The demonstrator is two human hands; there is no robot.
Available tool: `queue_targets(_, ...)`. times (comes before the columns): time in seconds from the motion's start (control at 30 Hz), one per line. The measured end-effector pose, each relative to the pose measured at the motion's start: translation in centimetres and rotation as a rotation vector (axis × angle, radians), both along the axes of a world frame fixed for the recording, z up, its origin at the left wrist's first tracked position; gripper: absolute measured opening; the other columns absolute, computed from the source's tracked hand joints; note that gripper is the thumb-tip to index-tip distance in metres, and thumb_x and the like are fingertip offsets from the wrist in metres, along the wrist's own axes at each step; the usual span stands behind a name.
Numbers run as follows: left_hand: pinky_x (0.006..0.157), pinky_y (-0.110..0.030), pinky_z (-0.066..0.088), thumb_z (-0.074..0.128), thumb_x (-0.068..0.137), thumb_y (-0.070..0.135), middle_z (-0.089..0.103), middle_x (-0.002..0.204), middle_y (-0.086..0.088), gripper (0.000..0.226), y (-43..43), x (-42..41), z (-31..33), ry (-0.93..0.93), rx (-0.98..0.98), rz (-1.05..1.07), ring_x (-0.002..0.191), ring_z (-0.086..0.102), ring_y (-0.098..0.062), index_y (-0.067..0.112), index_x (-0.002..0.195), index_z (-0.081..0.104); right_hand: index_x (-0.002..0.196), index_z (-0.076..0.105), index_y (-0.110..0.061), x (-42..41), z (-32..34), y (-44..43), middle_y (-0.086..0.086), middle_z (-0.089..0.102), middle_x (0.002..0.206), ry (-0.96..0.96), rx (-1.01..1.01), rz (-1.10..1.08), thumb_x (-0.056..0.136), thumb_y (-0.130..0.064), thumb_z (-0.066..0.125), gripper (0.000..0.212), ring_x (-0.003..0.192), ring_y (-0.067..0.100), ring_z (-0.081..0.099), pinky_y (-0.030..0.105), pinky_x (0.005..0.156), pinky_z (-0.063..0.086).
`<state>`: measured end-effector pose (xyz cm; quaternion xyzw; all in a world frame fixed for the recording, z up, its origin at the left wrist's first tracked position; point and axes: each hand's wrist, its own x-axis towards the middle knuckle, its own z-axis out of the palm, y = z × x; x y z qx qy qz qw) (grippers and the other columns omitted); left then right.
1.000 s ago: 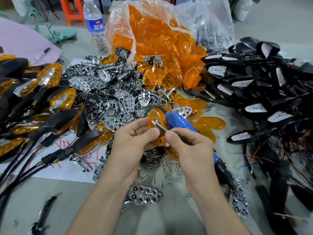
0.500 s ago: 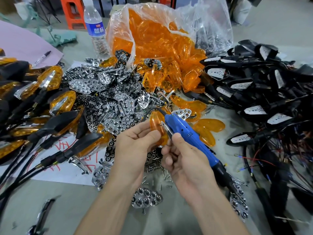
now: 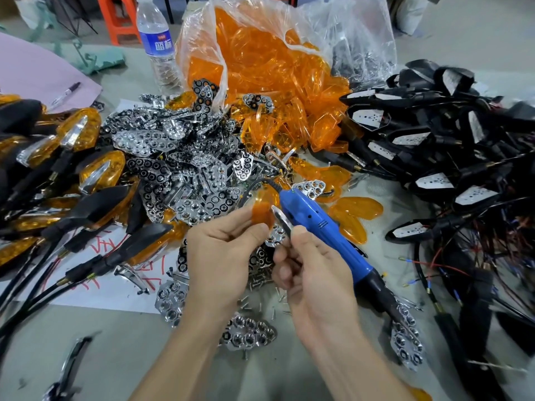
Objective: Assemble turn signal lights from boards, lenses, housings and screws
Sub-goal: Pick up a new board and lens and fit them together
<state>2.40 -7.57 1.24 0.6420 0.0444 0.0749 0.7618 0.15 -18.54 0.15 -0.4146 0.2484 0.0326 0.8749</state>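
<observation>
The left hand (image 3: pixel 223 256) pinches an amber lens (image 3: pixel 262 211) between thumb and fingers. The right hand (image 3: pixel 312 279) pinches a chrome strip (image 3: pixel 281 219) just beside it. A blue screwdriver (image 3: pixel 315 227) lies behind, with loose screws (image 3: pixel 258 280) below.

- Bare table (image 3: pixel 124 345) is only really found along the near edge, bottom left.
- The left side is clogged by finished lights (image 3: pixel 86 172) and their cables (image 3: pixel 31 287).
- The centre is buried under chrome reflectors (image 3: pixel 173 157), with the lens bag (image 3: pixel 275 68) parked behind.
- The right is walled off by black housings (image 3: pixel 448 146) and wires (image 3: pixel 434 267).

Orange lens (image 3: pixel 262 210) partly behind left hand (image 3: pixel 223 253)
</observation>
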Motion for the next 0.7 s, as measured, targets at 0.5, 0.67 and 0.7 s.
queue_targets(0.5, 0.063, -0.022, 0.058, 0.068, 0.087, -0.009, 0.08, 0.082, -0.005, 0.038, 0.3, 0.9, 1.3, 0.165, -0.144, 0.071, 0.07, 0.073, -0.012, 0.024, 0.079, 0.084, 0.089, 0.069, -0.008, -0.9, 1.1, -1.7, 0.015, 0.063, 0.072, -0.127, 0.014, 0.159, 0.081, -0.03, 0.064, 0.024, 0.054, 0.017, 0.05, 0.025, 0.052, 0.042)
queue_targets(0.67, 0.066, -0.026, 0.06, 0.067, 0.087, -0.008, 0.078, 0.082, -0.009, 0.03, 0.2, 0.8, 1.4, 0.169, -0.135, 0.0, 0.068, 0.07, -0.017, 0.016, 0.083, 0.083, 0.077, 0.071, -0.017, -0.2, 1.6, -0.4, 0.012, 0.066, 0.075, -0.207, -0.257, 0.191, 0.104, -0.016, 0.054, 0.031, 0.059, 0.017, 0.053, 0.024, 0.052, 0.039)
queue_targets(0.7, 0.068, -0.027, 0.061, 0.067, 0.087, -0.008, 0.079, 0.083, -0.009, 0.03, 0.4, 0.7, 1.4, 0.162, -0.136, 0.002, 0.069, 0.071, -0.017, 0.017, 0.083, 0.083, 0.076, 0.07, -0.017, -0.3, 1.5, 0.0, 0.011, 0.065, 0.074, -0.21, -0.291, 0.168, 0.106, -0.015, 0.051, 0.036, 0.058, 0.015, 0.052, 0.023, 0.05, 0.038)
